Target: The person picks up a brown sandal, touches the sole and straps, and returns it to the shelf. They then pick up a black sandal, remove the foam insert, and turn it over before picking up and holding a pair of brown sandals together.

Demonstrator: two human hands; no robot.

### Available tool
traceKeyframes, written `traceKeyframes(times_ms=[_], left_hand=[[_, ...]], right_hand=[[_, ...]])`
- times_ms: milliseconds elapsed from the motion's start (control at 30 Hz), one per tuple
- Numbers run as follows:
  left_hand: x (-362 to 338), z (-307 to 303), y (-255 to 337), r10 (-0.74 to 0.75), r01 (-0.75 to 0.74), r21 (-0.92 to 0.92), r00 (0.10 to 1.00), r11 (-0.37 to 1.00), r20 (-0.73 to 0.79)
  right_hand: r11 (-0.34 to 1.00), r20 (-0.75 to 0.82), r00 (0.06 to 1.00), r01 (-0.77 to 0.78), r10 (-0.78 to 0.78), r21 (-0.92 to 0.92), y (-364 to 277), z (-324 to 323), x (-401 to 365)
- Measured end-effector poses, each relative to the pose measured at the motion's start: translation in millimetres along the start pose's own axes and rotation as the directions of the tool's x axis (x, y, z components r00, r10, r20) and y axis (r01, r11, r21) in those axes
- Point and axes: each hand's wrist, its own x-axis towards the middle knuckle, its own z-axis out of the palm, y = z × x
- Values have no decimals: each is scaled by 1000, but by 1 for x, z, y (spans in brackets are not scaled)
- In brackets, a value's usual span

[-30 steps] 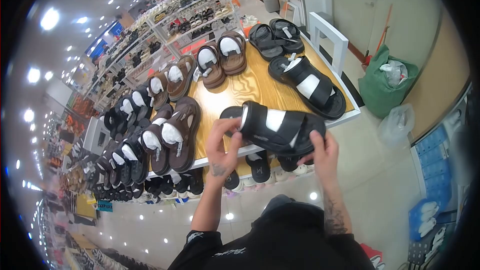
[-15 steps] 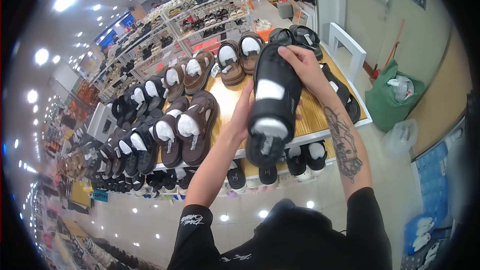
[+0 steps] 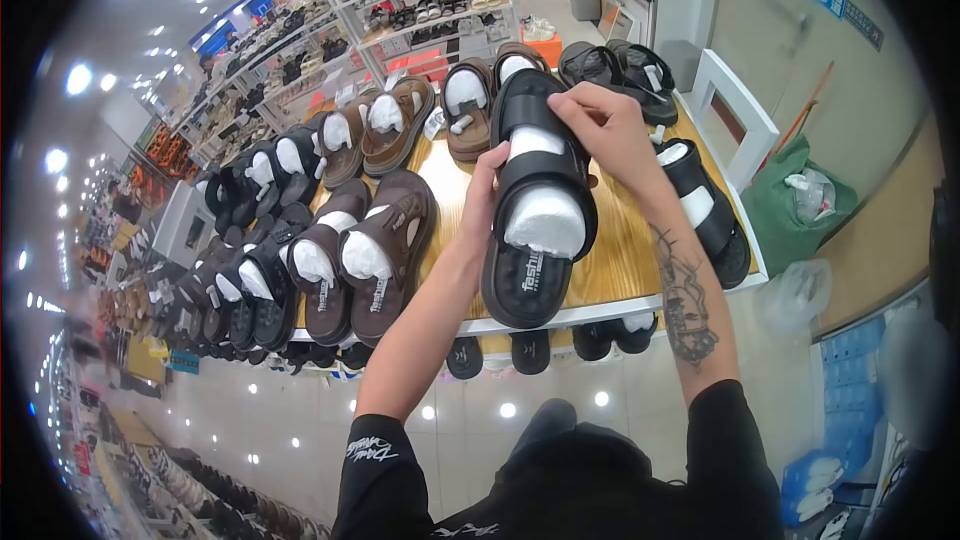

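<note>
A black sandal (image 3: 533,285) with wide straps and white paper stuffing is held up over the wooden display table (image 3: 620,255), its heel toward me and its insole showing. My left hand (image 3: 483,200) grips its left side, thumb on the edge and fingers hidden underneath. With curled fingers, my right hand (image 3: 605,130) pinches the strap near the toe on the right. Another black sandal (image 3: 705,210) lies on the table to the right. Left of my left hand stand dark brown sandals (image 3: 385,260).
Brown sandals (image 3: 400,125) and black sandals (image 3: 630,75) line the table's back. A white frame (image 3: 735,120) rises at the right corner, beside a green bag (image 3: 795,190). More shoes sit on a lower shelf. Shoe racks (image 3: 430,10) stand behind.
The held sandal has tilted so that its insole and heel show more. My right hand has shifted slightly, fingers more curled at the strap. The view has moved a little.
</note>
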Motion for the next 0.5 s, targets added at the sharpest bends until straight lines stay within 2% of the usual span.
traceKeyframes(times_ms=[33, 67, 100, 167, 200, 233, 300, 333, 367, 433, 467, 500], left_hand=[[0, -1, -2, -25, 24, -17, 1000, 1000, -18], [0, -8, -5, -25, 22, -54, 998, 998, -53], [2, -12, -6, -32, 23, -70, 991, 997, -132], [2, -16, -2, -65, 61, -42, 992, 997, -105], [2, -14, -1, -15, 9, -36, 982, 999, -189], [0, -10, 1, -1, -6, -36, 983, 999, -186], [-9, 0, 5, 93, -121, -71, 944, 990, -316], [-11, 1, 8, 148, -172, -36, 921, 984, -361], [-13, 7, 10, 221, -244, -7, 891, 970, -396], [-12, 0, 12, 330, -351, 7, 873, 936, -360], [-14, -1, 12, 340, -360, 13, 868, 933, -362], [-16, 0, 12, 411, -406, 85, 852, 910, -323]], right_hand=[[993, 48, 995, -90, 87, 78, 4, -4, -1], [997, 103, 994, -40, 33, 69, 21, -8, 1], [996, 102, 994, -49, 41, 72, 17, -9, -3], [917, 160, 958, -276, 238, 288, -1, -13, -12], [940, 123, 979, -192, 163, 283, -4, -11, -14], [943, 130, 980, -182, 151, 279, -4, -9, -17], [961, 31, 993, 105, -116, 256, 0, -3, -23], [937, 13, 982, 175, -188, 302, -1, 1, -24], [916, 52, 977, 172, -205, 362, 3, 1, -26], [973, 149, 974, 141, -169, 180, -24, -2, -40], [971, 154, 972, 147, -177, 186, -31, 2, -45], [982, 125, 975, 187, -185, -4, -38, 9, -48]])
